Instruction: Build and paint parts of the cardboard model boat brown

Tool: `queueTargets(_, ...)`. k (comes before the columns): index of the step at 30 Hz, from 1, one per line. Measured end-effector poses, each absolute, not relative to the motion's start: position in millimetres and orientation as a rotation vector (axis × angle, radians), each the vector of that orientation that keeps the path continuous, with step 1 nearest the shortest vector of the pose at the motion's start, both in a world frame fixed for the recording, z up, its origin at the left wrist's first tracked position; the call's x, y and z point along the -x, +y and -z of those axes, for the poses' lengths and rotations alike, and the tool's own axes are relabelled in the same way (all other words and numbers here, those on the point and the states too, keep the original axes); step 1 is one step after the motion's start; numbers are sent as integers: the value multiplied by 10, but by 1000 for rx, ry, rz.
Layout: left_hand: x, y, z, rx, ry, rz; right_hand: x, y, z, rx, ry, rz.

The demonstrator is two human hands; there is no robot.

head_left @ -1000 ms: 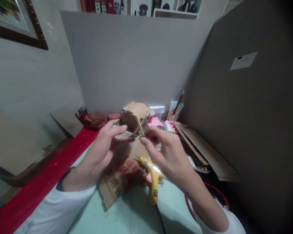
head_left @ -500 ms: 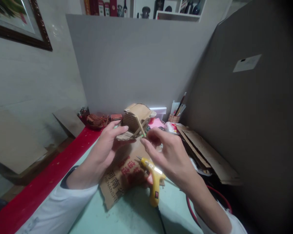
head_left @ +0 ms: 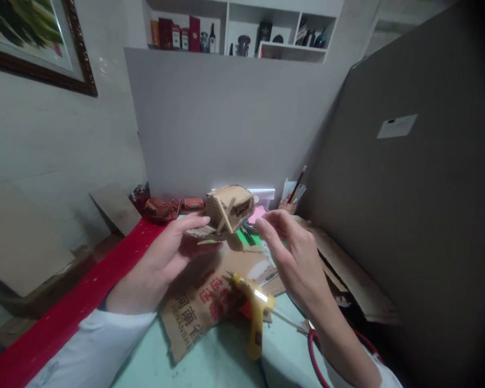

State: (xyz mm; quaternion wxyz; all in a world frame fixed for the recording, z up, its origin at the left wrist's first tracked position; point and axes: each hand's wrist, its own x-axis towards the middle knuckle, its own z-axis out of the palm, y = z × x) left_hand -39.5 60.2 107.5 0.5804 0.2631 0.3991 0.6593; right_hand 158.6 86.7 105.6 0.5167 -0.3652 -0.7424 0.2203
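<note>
My left hand grips a small cardboard model by its flat corrugated base, thumb on top and fingers underneath. Two thin wooden sticks stand crossed in an X on the model's near side. To the right of it, my right hand hovers apart from the model. Its thumb and forefinger are slightly spread, and nothing shows between them; the other fingers curl behind. Below the hands lies a yellow hot glue gun, its nozzle pointing to the upper left, on a printed cardboard sheet.
A red cloth strip runs along the table's left edge, with a woven brown ornament at its far end. Behind stand a grey panel and a pen holder. Cardboard strips and a red cable lie at right.
My right hand has let go of the wooden stick and drawn away to the right. The model has turned slightly and now shows both sticks crossed. The view has tilted up a little.
</note>
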Motion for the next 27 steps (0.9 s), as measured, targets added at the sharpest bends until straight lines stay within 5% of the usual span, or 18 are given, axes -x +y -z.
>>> queueTargets(17, 483, 505, -1189, -644, 886, -1384, -1574, 1051, -920, 567, -1444, -1279)
queueTargets(22, 474, 490, -1183, -701, 866, -1366, -1614, 1039, -826, 623, -1376, -1172)
queueTargets(27, 393, 457, -1099, -724, 910, -1398, -1728, 845, -795, 761, -1309, -704)
